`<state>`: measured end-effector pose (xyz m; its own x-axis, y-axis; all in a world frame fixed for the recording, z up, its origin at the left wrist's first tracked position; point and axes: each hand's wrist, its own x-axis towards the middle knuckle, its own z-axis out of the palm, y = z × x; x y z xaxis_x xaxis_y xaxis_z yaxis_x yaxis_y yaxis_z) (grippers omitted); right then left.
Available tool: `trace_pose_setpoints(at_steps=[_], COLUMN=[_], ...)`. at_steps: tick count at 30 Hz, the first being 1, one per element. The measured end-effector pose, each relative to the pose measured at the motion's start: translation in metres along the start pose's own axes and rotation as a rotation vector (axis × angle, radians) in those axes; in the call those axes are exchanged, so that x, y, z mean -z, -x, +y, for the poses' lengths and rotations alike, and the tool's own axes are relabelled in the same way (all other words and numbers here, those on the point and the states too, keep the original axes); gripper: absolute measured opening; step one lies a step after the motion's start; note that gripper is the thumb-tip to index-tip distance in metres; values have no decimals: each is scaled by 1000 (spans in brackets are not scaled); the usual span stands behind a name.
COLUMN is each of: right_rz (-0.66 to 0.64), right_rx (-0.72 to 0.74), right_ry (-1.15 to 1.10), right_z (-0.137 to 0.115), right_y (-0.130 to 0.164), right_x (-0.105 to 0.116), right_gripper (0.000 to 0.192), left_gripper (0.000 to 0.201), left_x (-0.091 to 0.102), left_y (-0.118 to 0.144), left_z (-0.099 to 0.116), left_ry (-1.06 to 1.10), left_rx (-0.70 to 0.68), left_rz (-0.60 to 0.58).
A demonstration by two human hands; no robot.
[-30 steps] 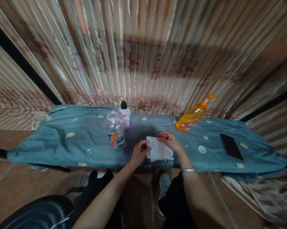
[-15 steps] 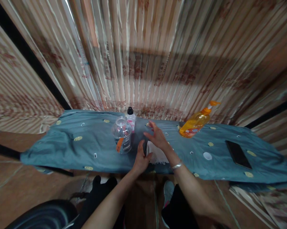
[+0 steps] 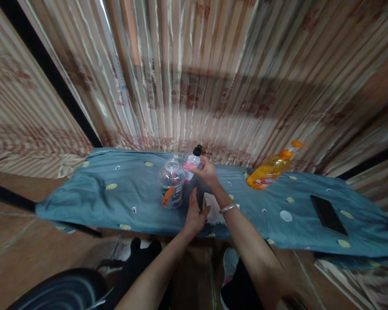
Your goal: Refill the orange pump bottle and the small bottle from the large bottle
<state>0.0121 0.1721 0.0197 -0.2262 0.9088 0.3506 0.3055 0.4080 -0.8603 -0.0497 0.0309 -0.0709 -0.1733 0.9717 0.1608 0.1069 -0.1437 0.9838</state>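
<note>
My right hand (image 3: 207,173) grips a small clear bottle (image 3: 192,161) with a black cap and pink label, tilted and lifted off the blue-green cloth (image 3: 116,193). A silver bangle sits on that wrist. My left hand (image 3: 195,214) rests at the left edge of a white folded tissue (image 3: 213,209), thumb raised, holding the tissue down near the table's front edge. A clear glass jar (image 3: 172,183) with an orange tag stands just left of both hands.
An orange pump bottle (image 3: 271,168) stands at the back right. A white round lid (image 3: 286,215) and a black phone (image 3: 328,214) lie on the cloth further right. Striped curtains hang behind. A dark stool (image 3: 58,290) is at the lower left.
My right hand left the tissue, reached back and picked up the small black-capped bottle, tilting it. My left hand stayed on the tissue. The view shifted slightly.
</note>
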Motion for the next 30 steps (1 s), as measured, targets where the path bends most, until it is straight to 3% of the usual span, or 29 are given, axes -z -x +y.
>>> trace_pose_setpoints(at_steps=[6,10,15,20,25,30], right_rz=[287,315,247,196,283,405], right_rx=[-132,-168,-181,-156,-58,-68], right_ry=[82,260,324,216,44,-207], right_z=[-12,-15,-19,-25,-22,-14], right_y=[62,98,120,127,119,105], right_x=[71,99,103,98,105,103], right_gripper=[63,60,54,53,60,49], left_gripper=[79,88,105,103,93,94], left_x=[3,-8,-30,-44,-51,-54], left_y=[-3,-7,-10,-14,-14,-10], left_z=[30,32,27,26,24,17], left_ry=[-62,-92,-89,-80,-112,-159], left_rx=[-138,-132,-108,-101,-93,-93], left_rz=[1,-1,-50,-82,-92,-94])
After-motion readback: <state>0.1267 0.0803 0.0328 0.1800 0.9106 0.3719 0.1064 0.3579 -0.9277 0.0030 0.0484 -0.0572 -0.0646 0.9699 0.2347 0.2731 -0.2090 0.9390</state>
